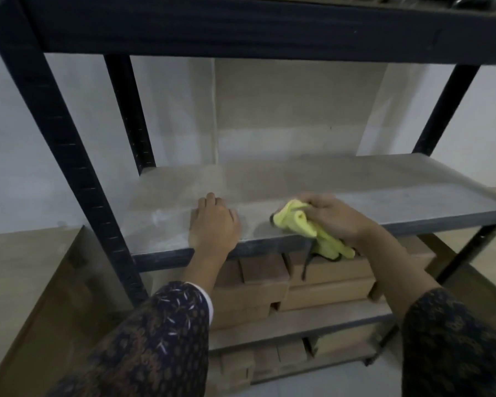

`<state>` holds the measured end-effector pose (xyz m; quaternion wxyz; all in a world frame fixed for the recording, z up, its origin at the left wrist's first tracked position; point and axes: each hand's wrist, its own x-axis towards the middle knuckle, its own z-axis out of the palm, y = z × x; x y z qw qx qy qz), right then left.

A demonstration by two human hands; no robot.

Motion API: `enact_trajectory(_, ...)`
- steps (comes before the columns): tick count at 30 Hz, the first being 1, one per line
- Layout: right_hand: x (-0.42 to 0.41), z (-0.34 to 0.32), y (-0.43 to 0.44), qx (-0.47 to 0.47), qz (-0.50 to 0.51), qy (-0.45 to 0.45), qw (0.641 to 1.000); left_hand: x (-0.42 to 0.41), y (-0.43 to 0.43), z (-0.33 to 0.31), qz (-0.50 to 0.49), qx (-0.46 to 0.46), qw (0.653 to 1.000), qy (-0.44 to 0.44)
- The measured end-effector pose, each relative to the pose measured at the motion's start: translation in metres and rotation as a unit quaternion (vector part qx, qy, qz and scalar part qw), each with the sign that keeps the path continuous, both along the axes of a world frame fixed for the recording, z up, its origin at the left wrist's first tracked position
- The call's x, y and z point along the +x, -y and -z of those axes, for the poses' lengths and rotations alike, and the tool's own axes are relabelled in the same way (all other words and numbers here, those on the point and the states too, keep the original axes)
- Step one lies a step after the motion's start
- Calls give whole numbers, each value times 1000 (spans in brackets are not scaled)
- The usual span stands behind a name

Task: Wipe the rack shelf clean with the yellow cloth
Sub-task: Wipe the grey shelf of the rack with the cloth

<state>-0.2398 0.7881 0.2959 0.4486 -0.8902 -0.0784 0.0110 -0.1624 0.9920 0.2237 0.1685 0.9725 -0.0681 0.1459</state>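
Note:
The grey rack shelf (341,184) runs across the middle of the view, dusty and bare. My right hand (335,216) grips the crumpled yellow cloth (301,224) near the shelf's front edge, right of centre; part of the cloth hangs down over the edge. My left hand (212,222) rests palm down on the shelf by the front edge, fingers pointing toward the back, a short way left of the cloth.
Black metal uprights (69,156) stand at the left and right (444,110) of the rack. A dark upper shelf (255,27) hangs overhead. Several cardboard boxes (327,285) fill the lower shelves. A wooden surface (26,267) lies at the left.

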Motion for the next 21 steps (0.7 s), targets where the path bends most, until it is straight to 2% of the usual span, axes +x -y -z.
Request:
enact_trajectory(2, 17, 5, 10, -11, 139, 88, 986, 0, 0, 0, -2, 0, 1000, 3)
enact_trajectory(4, 41, 18, 15, -76, 218, 94, 968, 1, 0, 0, 0, -1, 1000, 4)
enact_trajectory(7, 60, 37, -2, -206, 194, 25, 959, 3, 0, 1, -1, 0, 1000, 9)
enact_trajectory(9, 56, 38, -17, -258, 149, 23, 954, 4, 1, 1, -3, 2, 1000, 10)
enact_trajectory(15, 16, 45, -15, -114, 20, 57, 992, 3, 2, -2, -5, -6, 1000, -8)
enact_trajectory(18, 3, 36, -9, -85, -24, 38, 995, 2, 1, -2, 2, -4, 1000, -10)
enact_trajectory(21, 8, 21, -7, -89, -15, 15, 996, 5, -4, -2, 13, -20, 1000, -14)
